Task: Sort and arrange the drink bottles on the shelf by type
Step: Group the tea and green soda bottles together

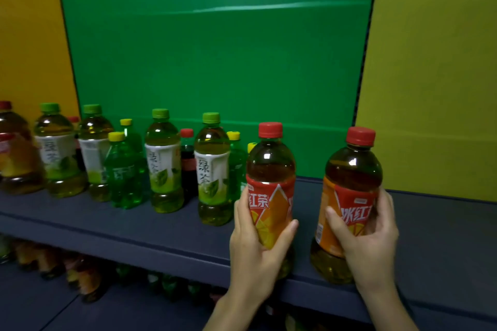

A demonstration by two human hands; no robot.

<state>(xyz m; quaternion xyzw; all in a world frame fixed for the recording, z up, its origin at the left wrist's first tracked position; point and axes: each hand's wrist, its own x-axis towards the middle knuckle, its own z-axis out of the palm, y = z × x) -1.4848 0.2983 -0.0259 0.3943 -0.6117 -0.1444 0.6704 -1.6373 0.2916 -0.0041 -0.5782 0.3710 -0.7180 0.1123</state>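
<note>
Two red-capped iced tea bottles with red and orange labels stand upright near the front edge of the dark blue shelf [150, 226]. My left hand [255, 247] wraps around the label of the left iced tea bottle [270, 166]. My right hand [368, 239] grips the right iced tea bottle [352, 169] by its label. To the left stand several green tea bottles with green caps, the nearest green tea bottle [213, 169] right beside my left hand. Green soda bottles [125, 172] with yellow caps and a dark cola bottle [187, 164] stand mixed among them.
Another red-capped tea bottle [13, 153] stands at the far left. Green, orange and yellow panels form the back wall. The shelf stretch to the right of my right hand [443, 226] holds no bottles. A lower shelf [80, 277] carries more bottles, blurred and dark.
</note>
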